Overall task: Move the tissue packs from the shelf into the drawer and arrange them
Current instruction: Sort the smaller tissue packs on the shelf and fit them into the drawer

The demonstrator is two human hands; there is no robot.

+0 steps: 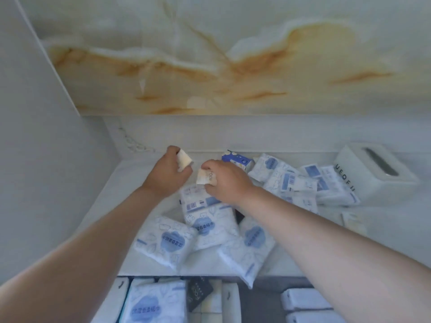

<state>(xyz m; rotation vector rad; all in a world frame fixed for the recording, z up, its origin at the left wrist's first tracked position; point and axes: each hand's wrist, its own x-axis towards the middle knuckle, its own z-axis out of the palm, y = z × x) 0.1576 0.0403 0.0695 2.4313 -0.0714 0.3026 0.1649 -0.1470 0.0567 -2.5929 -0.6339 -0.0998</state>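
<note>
your left hand [171, 170] pinches a small cream pack [184, 160], far left of the tissue box [373, 173]. your right hand [225, 181], nearer the box, grips a second small pack [205, 177] over the pile [205, 229] on the shelf [127, 194]. the drawer [261, 304] waits below-left of the box. careful: a loose pinch drops one, and your right forearm [303, 229] could sweep the overhanging pack [247, 259] off.
</note>
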